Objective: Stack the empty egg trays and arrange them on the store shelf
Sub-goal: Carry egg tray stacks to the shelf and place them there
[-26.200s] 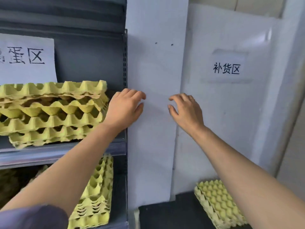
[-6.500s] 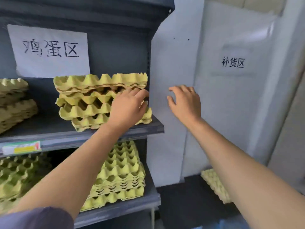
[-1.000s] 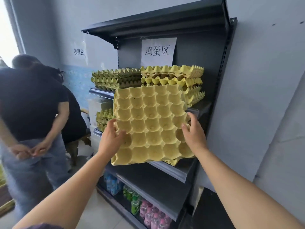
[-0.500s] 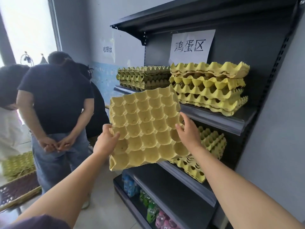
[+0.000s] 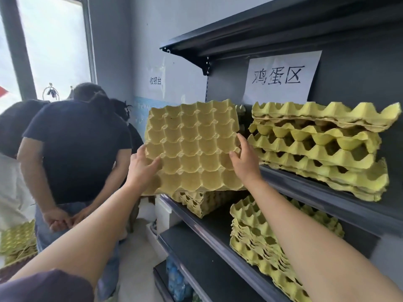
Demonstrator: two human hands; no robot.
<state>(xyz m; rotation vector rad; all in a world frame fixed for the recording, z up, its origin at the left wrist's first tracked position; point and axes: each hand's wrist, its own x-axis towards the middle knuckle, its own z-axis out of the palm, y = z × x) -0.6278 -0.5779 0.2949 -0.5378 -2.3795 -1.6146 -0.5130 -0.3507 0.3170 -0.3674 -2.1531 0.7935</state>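
1. In front of the dark store shelf (image 5: 327, 200), a single yellow egg tray (image 5: 192, 147) is held up in the air between both hands, tipped almost upright with its hollows facing the camera.
2. The left hand (image 5: 142, 165) grips the tray's lower left edge: the thumb lies across the front face and the fingers are curled round behind it.
3. The right hand (image 5: 245, 162) grips the right edge, with its fingers (image 5: 241, 138) and thumb pressed on the rim.
4. The tray hangs level with the upper board, just left of the top stack (image 5: 322, 147). This stack is an uneven pile of trays, with the lowest ones jutting past the board's front edge.
5. On the board below, a low stack (image 5: 257, 234) sits to the right, under the right forearm.
6. Another pile (image 5: 200, 203) sits further left, partly hidden by the held tray. Whether the tray's bottom edge touches this pile cannot be told.
7. A white paper sign (image 5: 281, 77) with handwritten characters is fixed to the back panel above the top stack.
8. Coloured bottles (image 5: 176, 280) show on the lowest level.
9. To the left, a person (image 5: 74, 149) in a dark shirt and jeans stands with hands clasped behind the back, near a bright window (image 5: 54, 40).
10. A heap of trays (image 5: 17, 240) lies low at the far left edge.
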